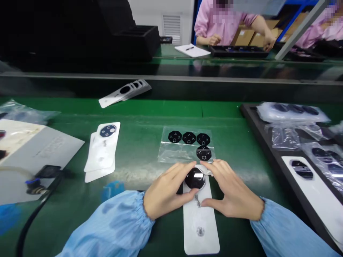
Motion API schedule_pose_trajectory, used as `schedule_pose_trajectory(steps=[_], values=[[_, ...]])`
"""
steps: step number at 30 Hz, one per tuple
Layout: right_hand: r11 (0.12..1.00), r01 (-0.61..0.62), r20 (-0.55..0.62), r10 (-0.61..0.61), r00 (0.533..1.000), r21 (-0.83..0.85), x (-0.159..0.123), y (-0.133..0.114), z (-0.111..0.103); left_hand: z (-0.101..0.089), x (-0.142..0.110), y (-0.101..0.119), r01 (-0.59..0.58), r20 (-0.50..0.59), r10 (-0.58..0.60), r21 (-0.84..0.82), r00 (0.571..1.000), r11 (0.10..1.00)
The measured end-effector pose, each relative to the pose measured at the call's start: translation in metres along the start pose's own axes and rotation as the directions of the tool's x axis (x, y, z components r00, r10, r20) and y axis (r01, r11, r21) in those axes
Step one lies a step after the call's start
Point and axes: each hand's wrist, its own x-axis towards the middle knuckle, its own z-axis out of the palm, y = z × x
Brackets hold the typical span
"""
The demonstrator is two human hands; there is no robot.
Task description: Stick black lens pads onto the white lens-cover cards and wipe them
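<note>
A white phone back panel point(200, 228) lies lengthwise before me, with dark markings down its middle. At its far end sits a glossy black camera lens cover point(195, 178). My left hand point(171, 187) is closed around the left side of this cover, index fingertip at its far edge and thumb at its near edge. Arched over the panel's right side, my right hand point(227, 187) has its fingertips on a crumpled whitish piece of film point(205, 169) beside the cover. Its thumb tip rests near the panel's markings. Just beyond is a clear sheet point(174, 153) with several black octagonal pieces.
Left lie two stacked white panels point(104, 151), with fanned panels point(125, 92) farther back. A cardboard box point(53, 150) and black cable point(29, 221) stand far left. A black tray point(264, 142) at right holds bagged parts and another panel point(313, 189). A co-worker point(225, 25) sits opposite.
</note>
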Motion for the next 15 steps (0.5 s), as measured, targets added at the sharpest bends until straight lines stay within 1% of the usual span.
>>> schedule_pose_trajectory(steps=[6,15], values=[[0.998,-0.04,0.0,0.04,0.999,-0.038,0.0019,-0.0026,-0.0037,0.0022,0.0019,0.0048,-0.008,0.051,0.005,0.057,0.999,0.998],[0.998,-0.031,0.01,0.031,0.999,-0.051,0.0025,-0.0014,-0.0022,0.0016,0.0032,0.0043,0.0,0.094,-0.005,0.058,0.996,0.998]])
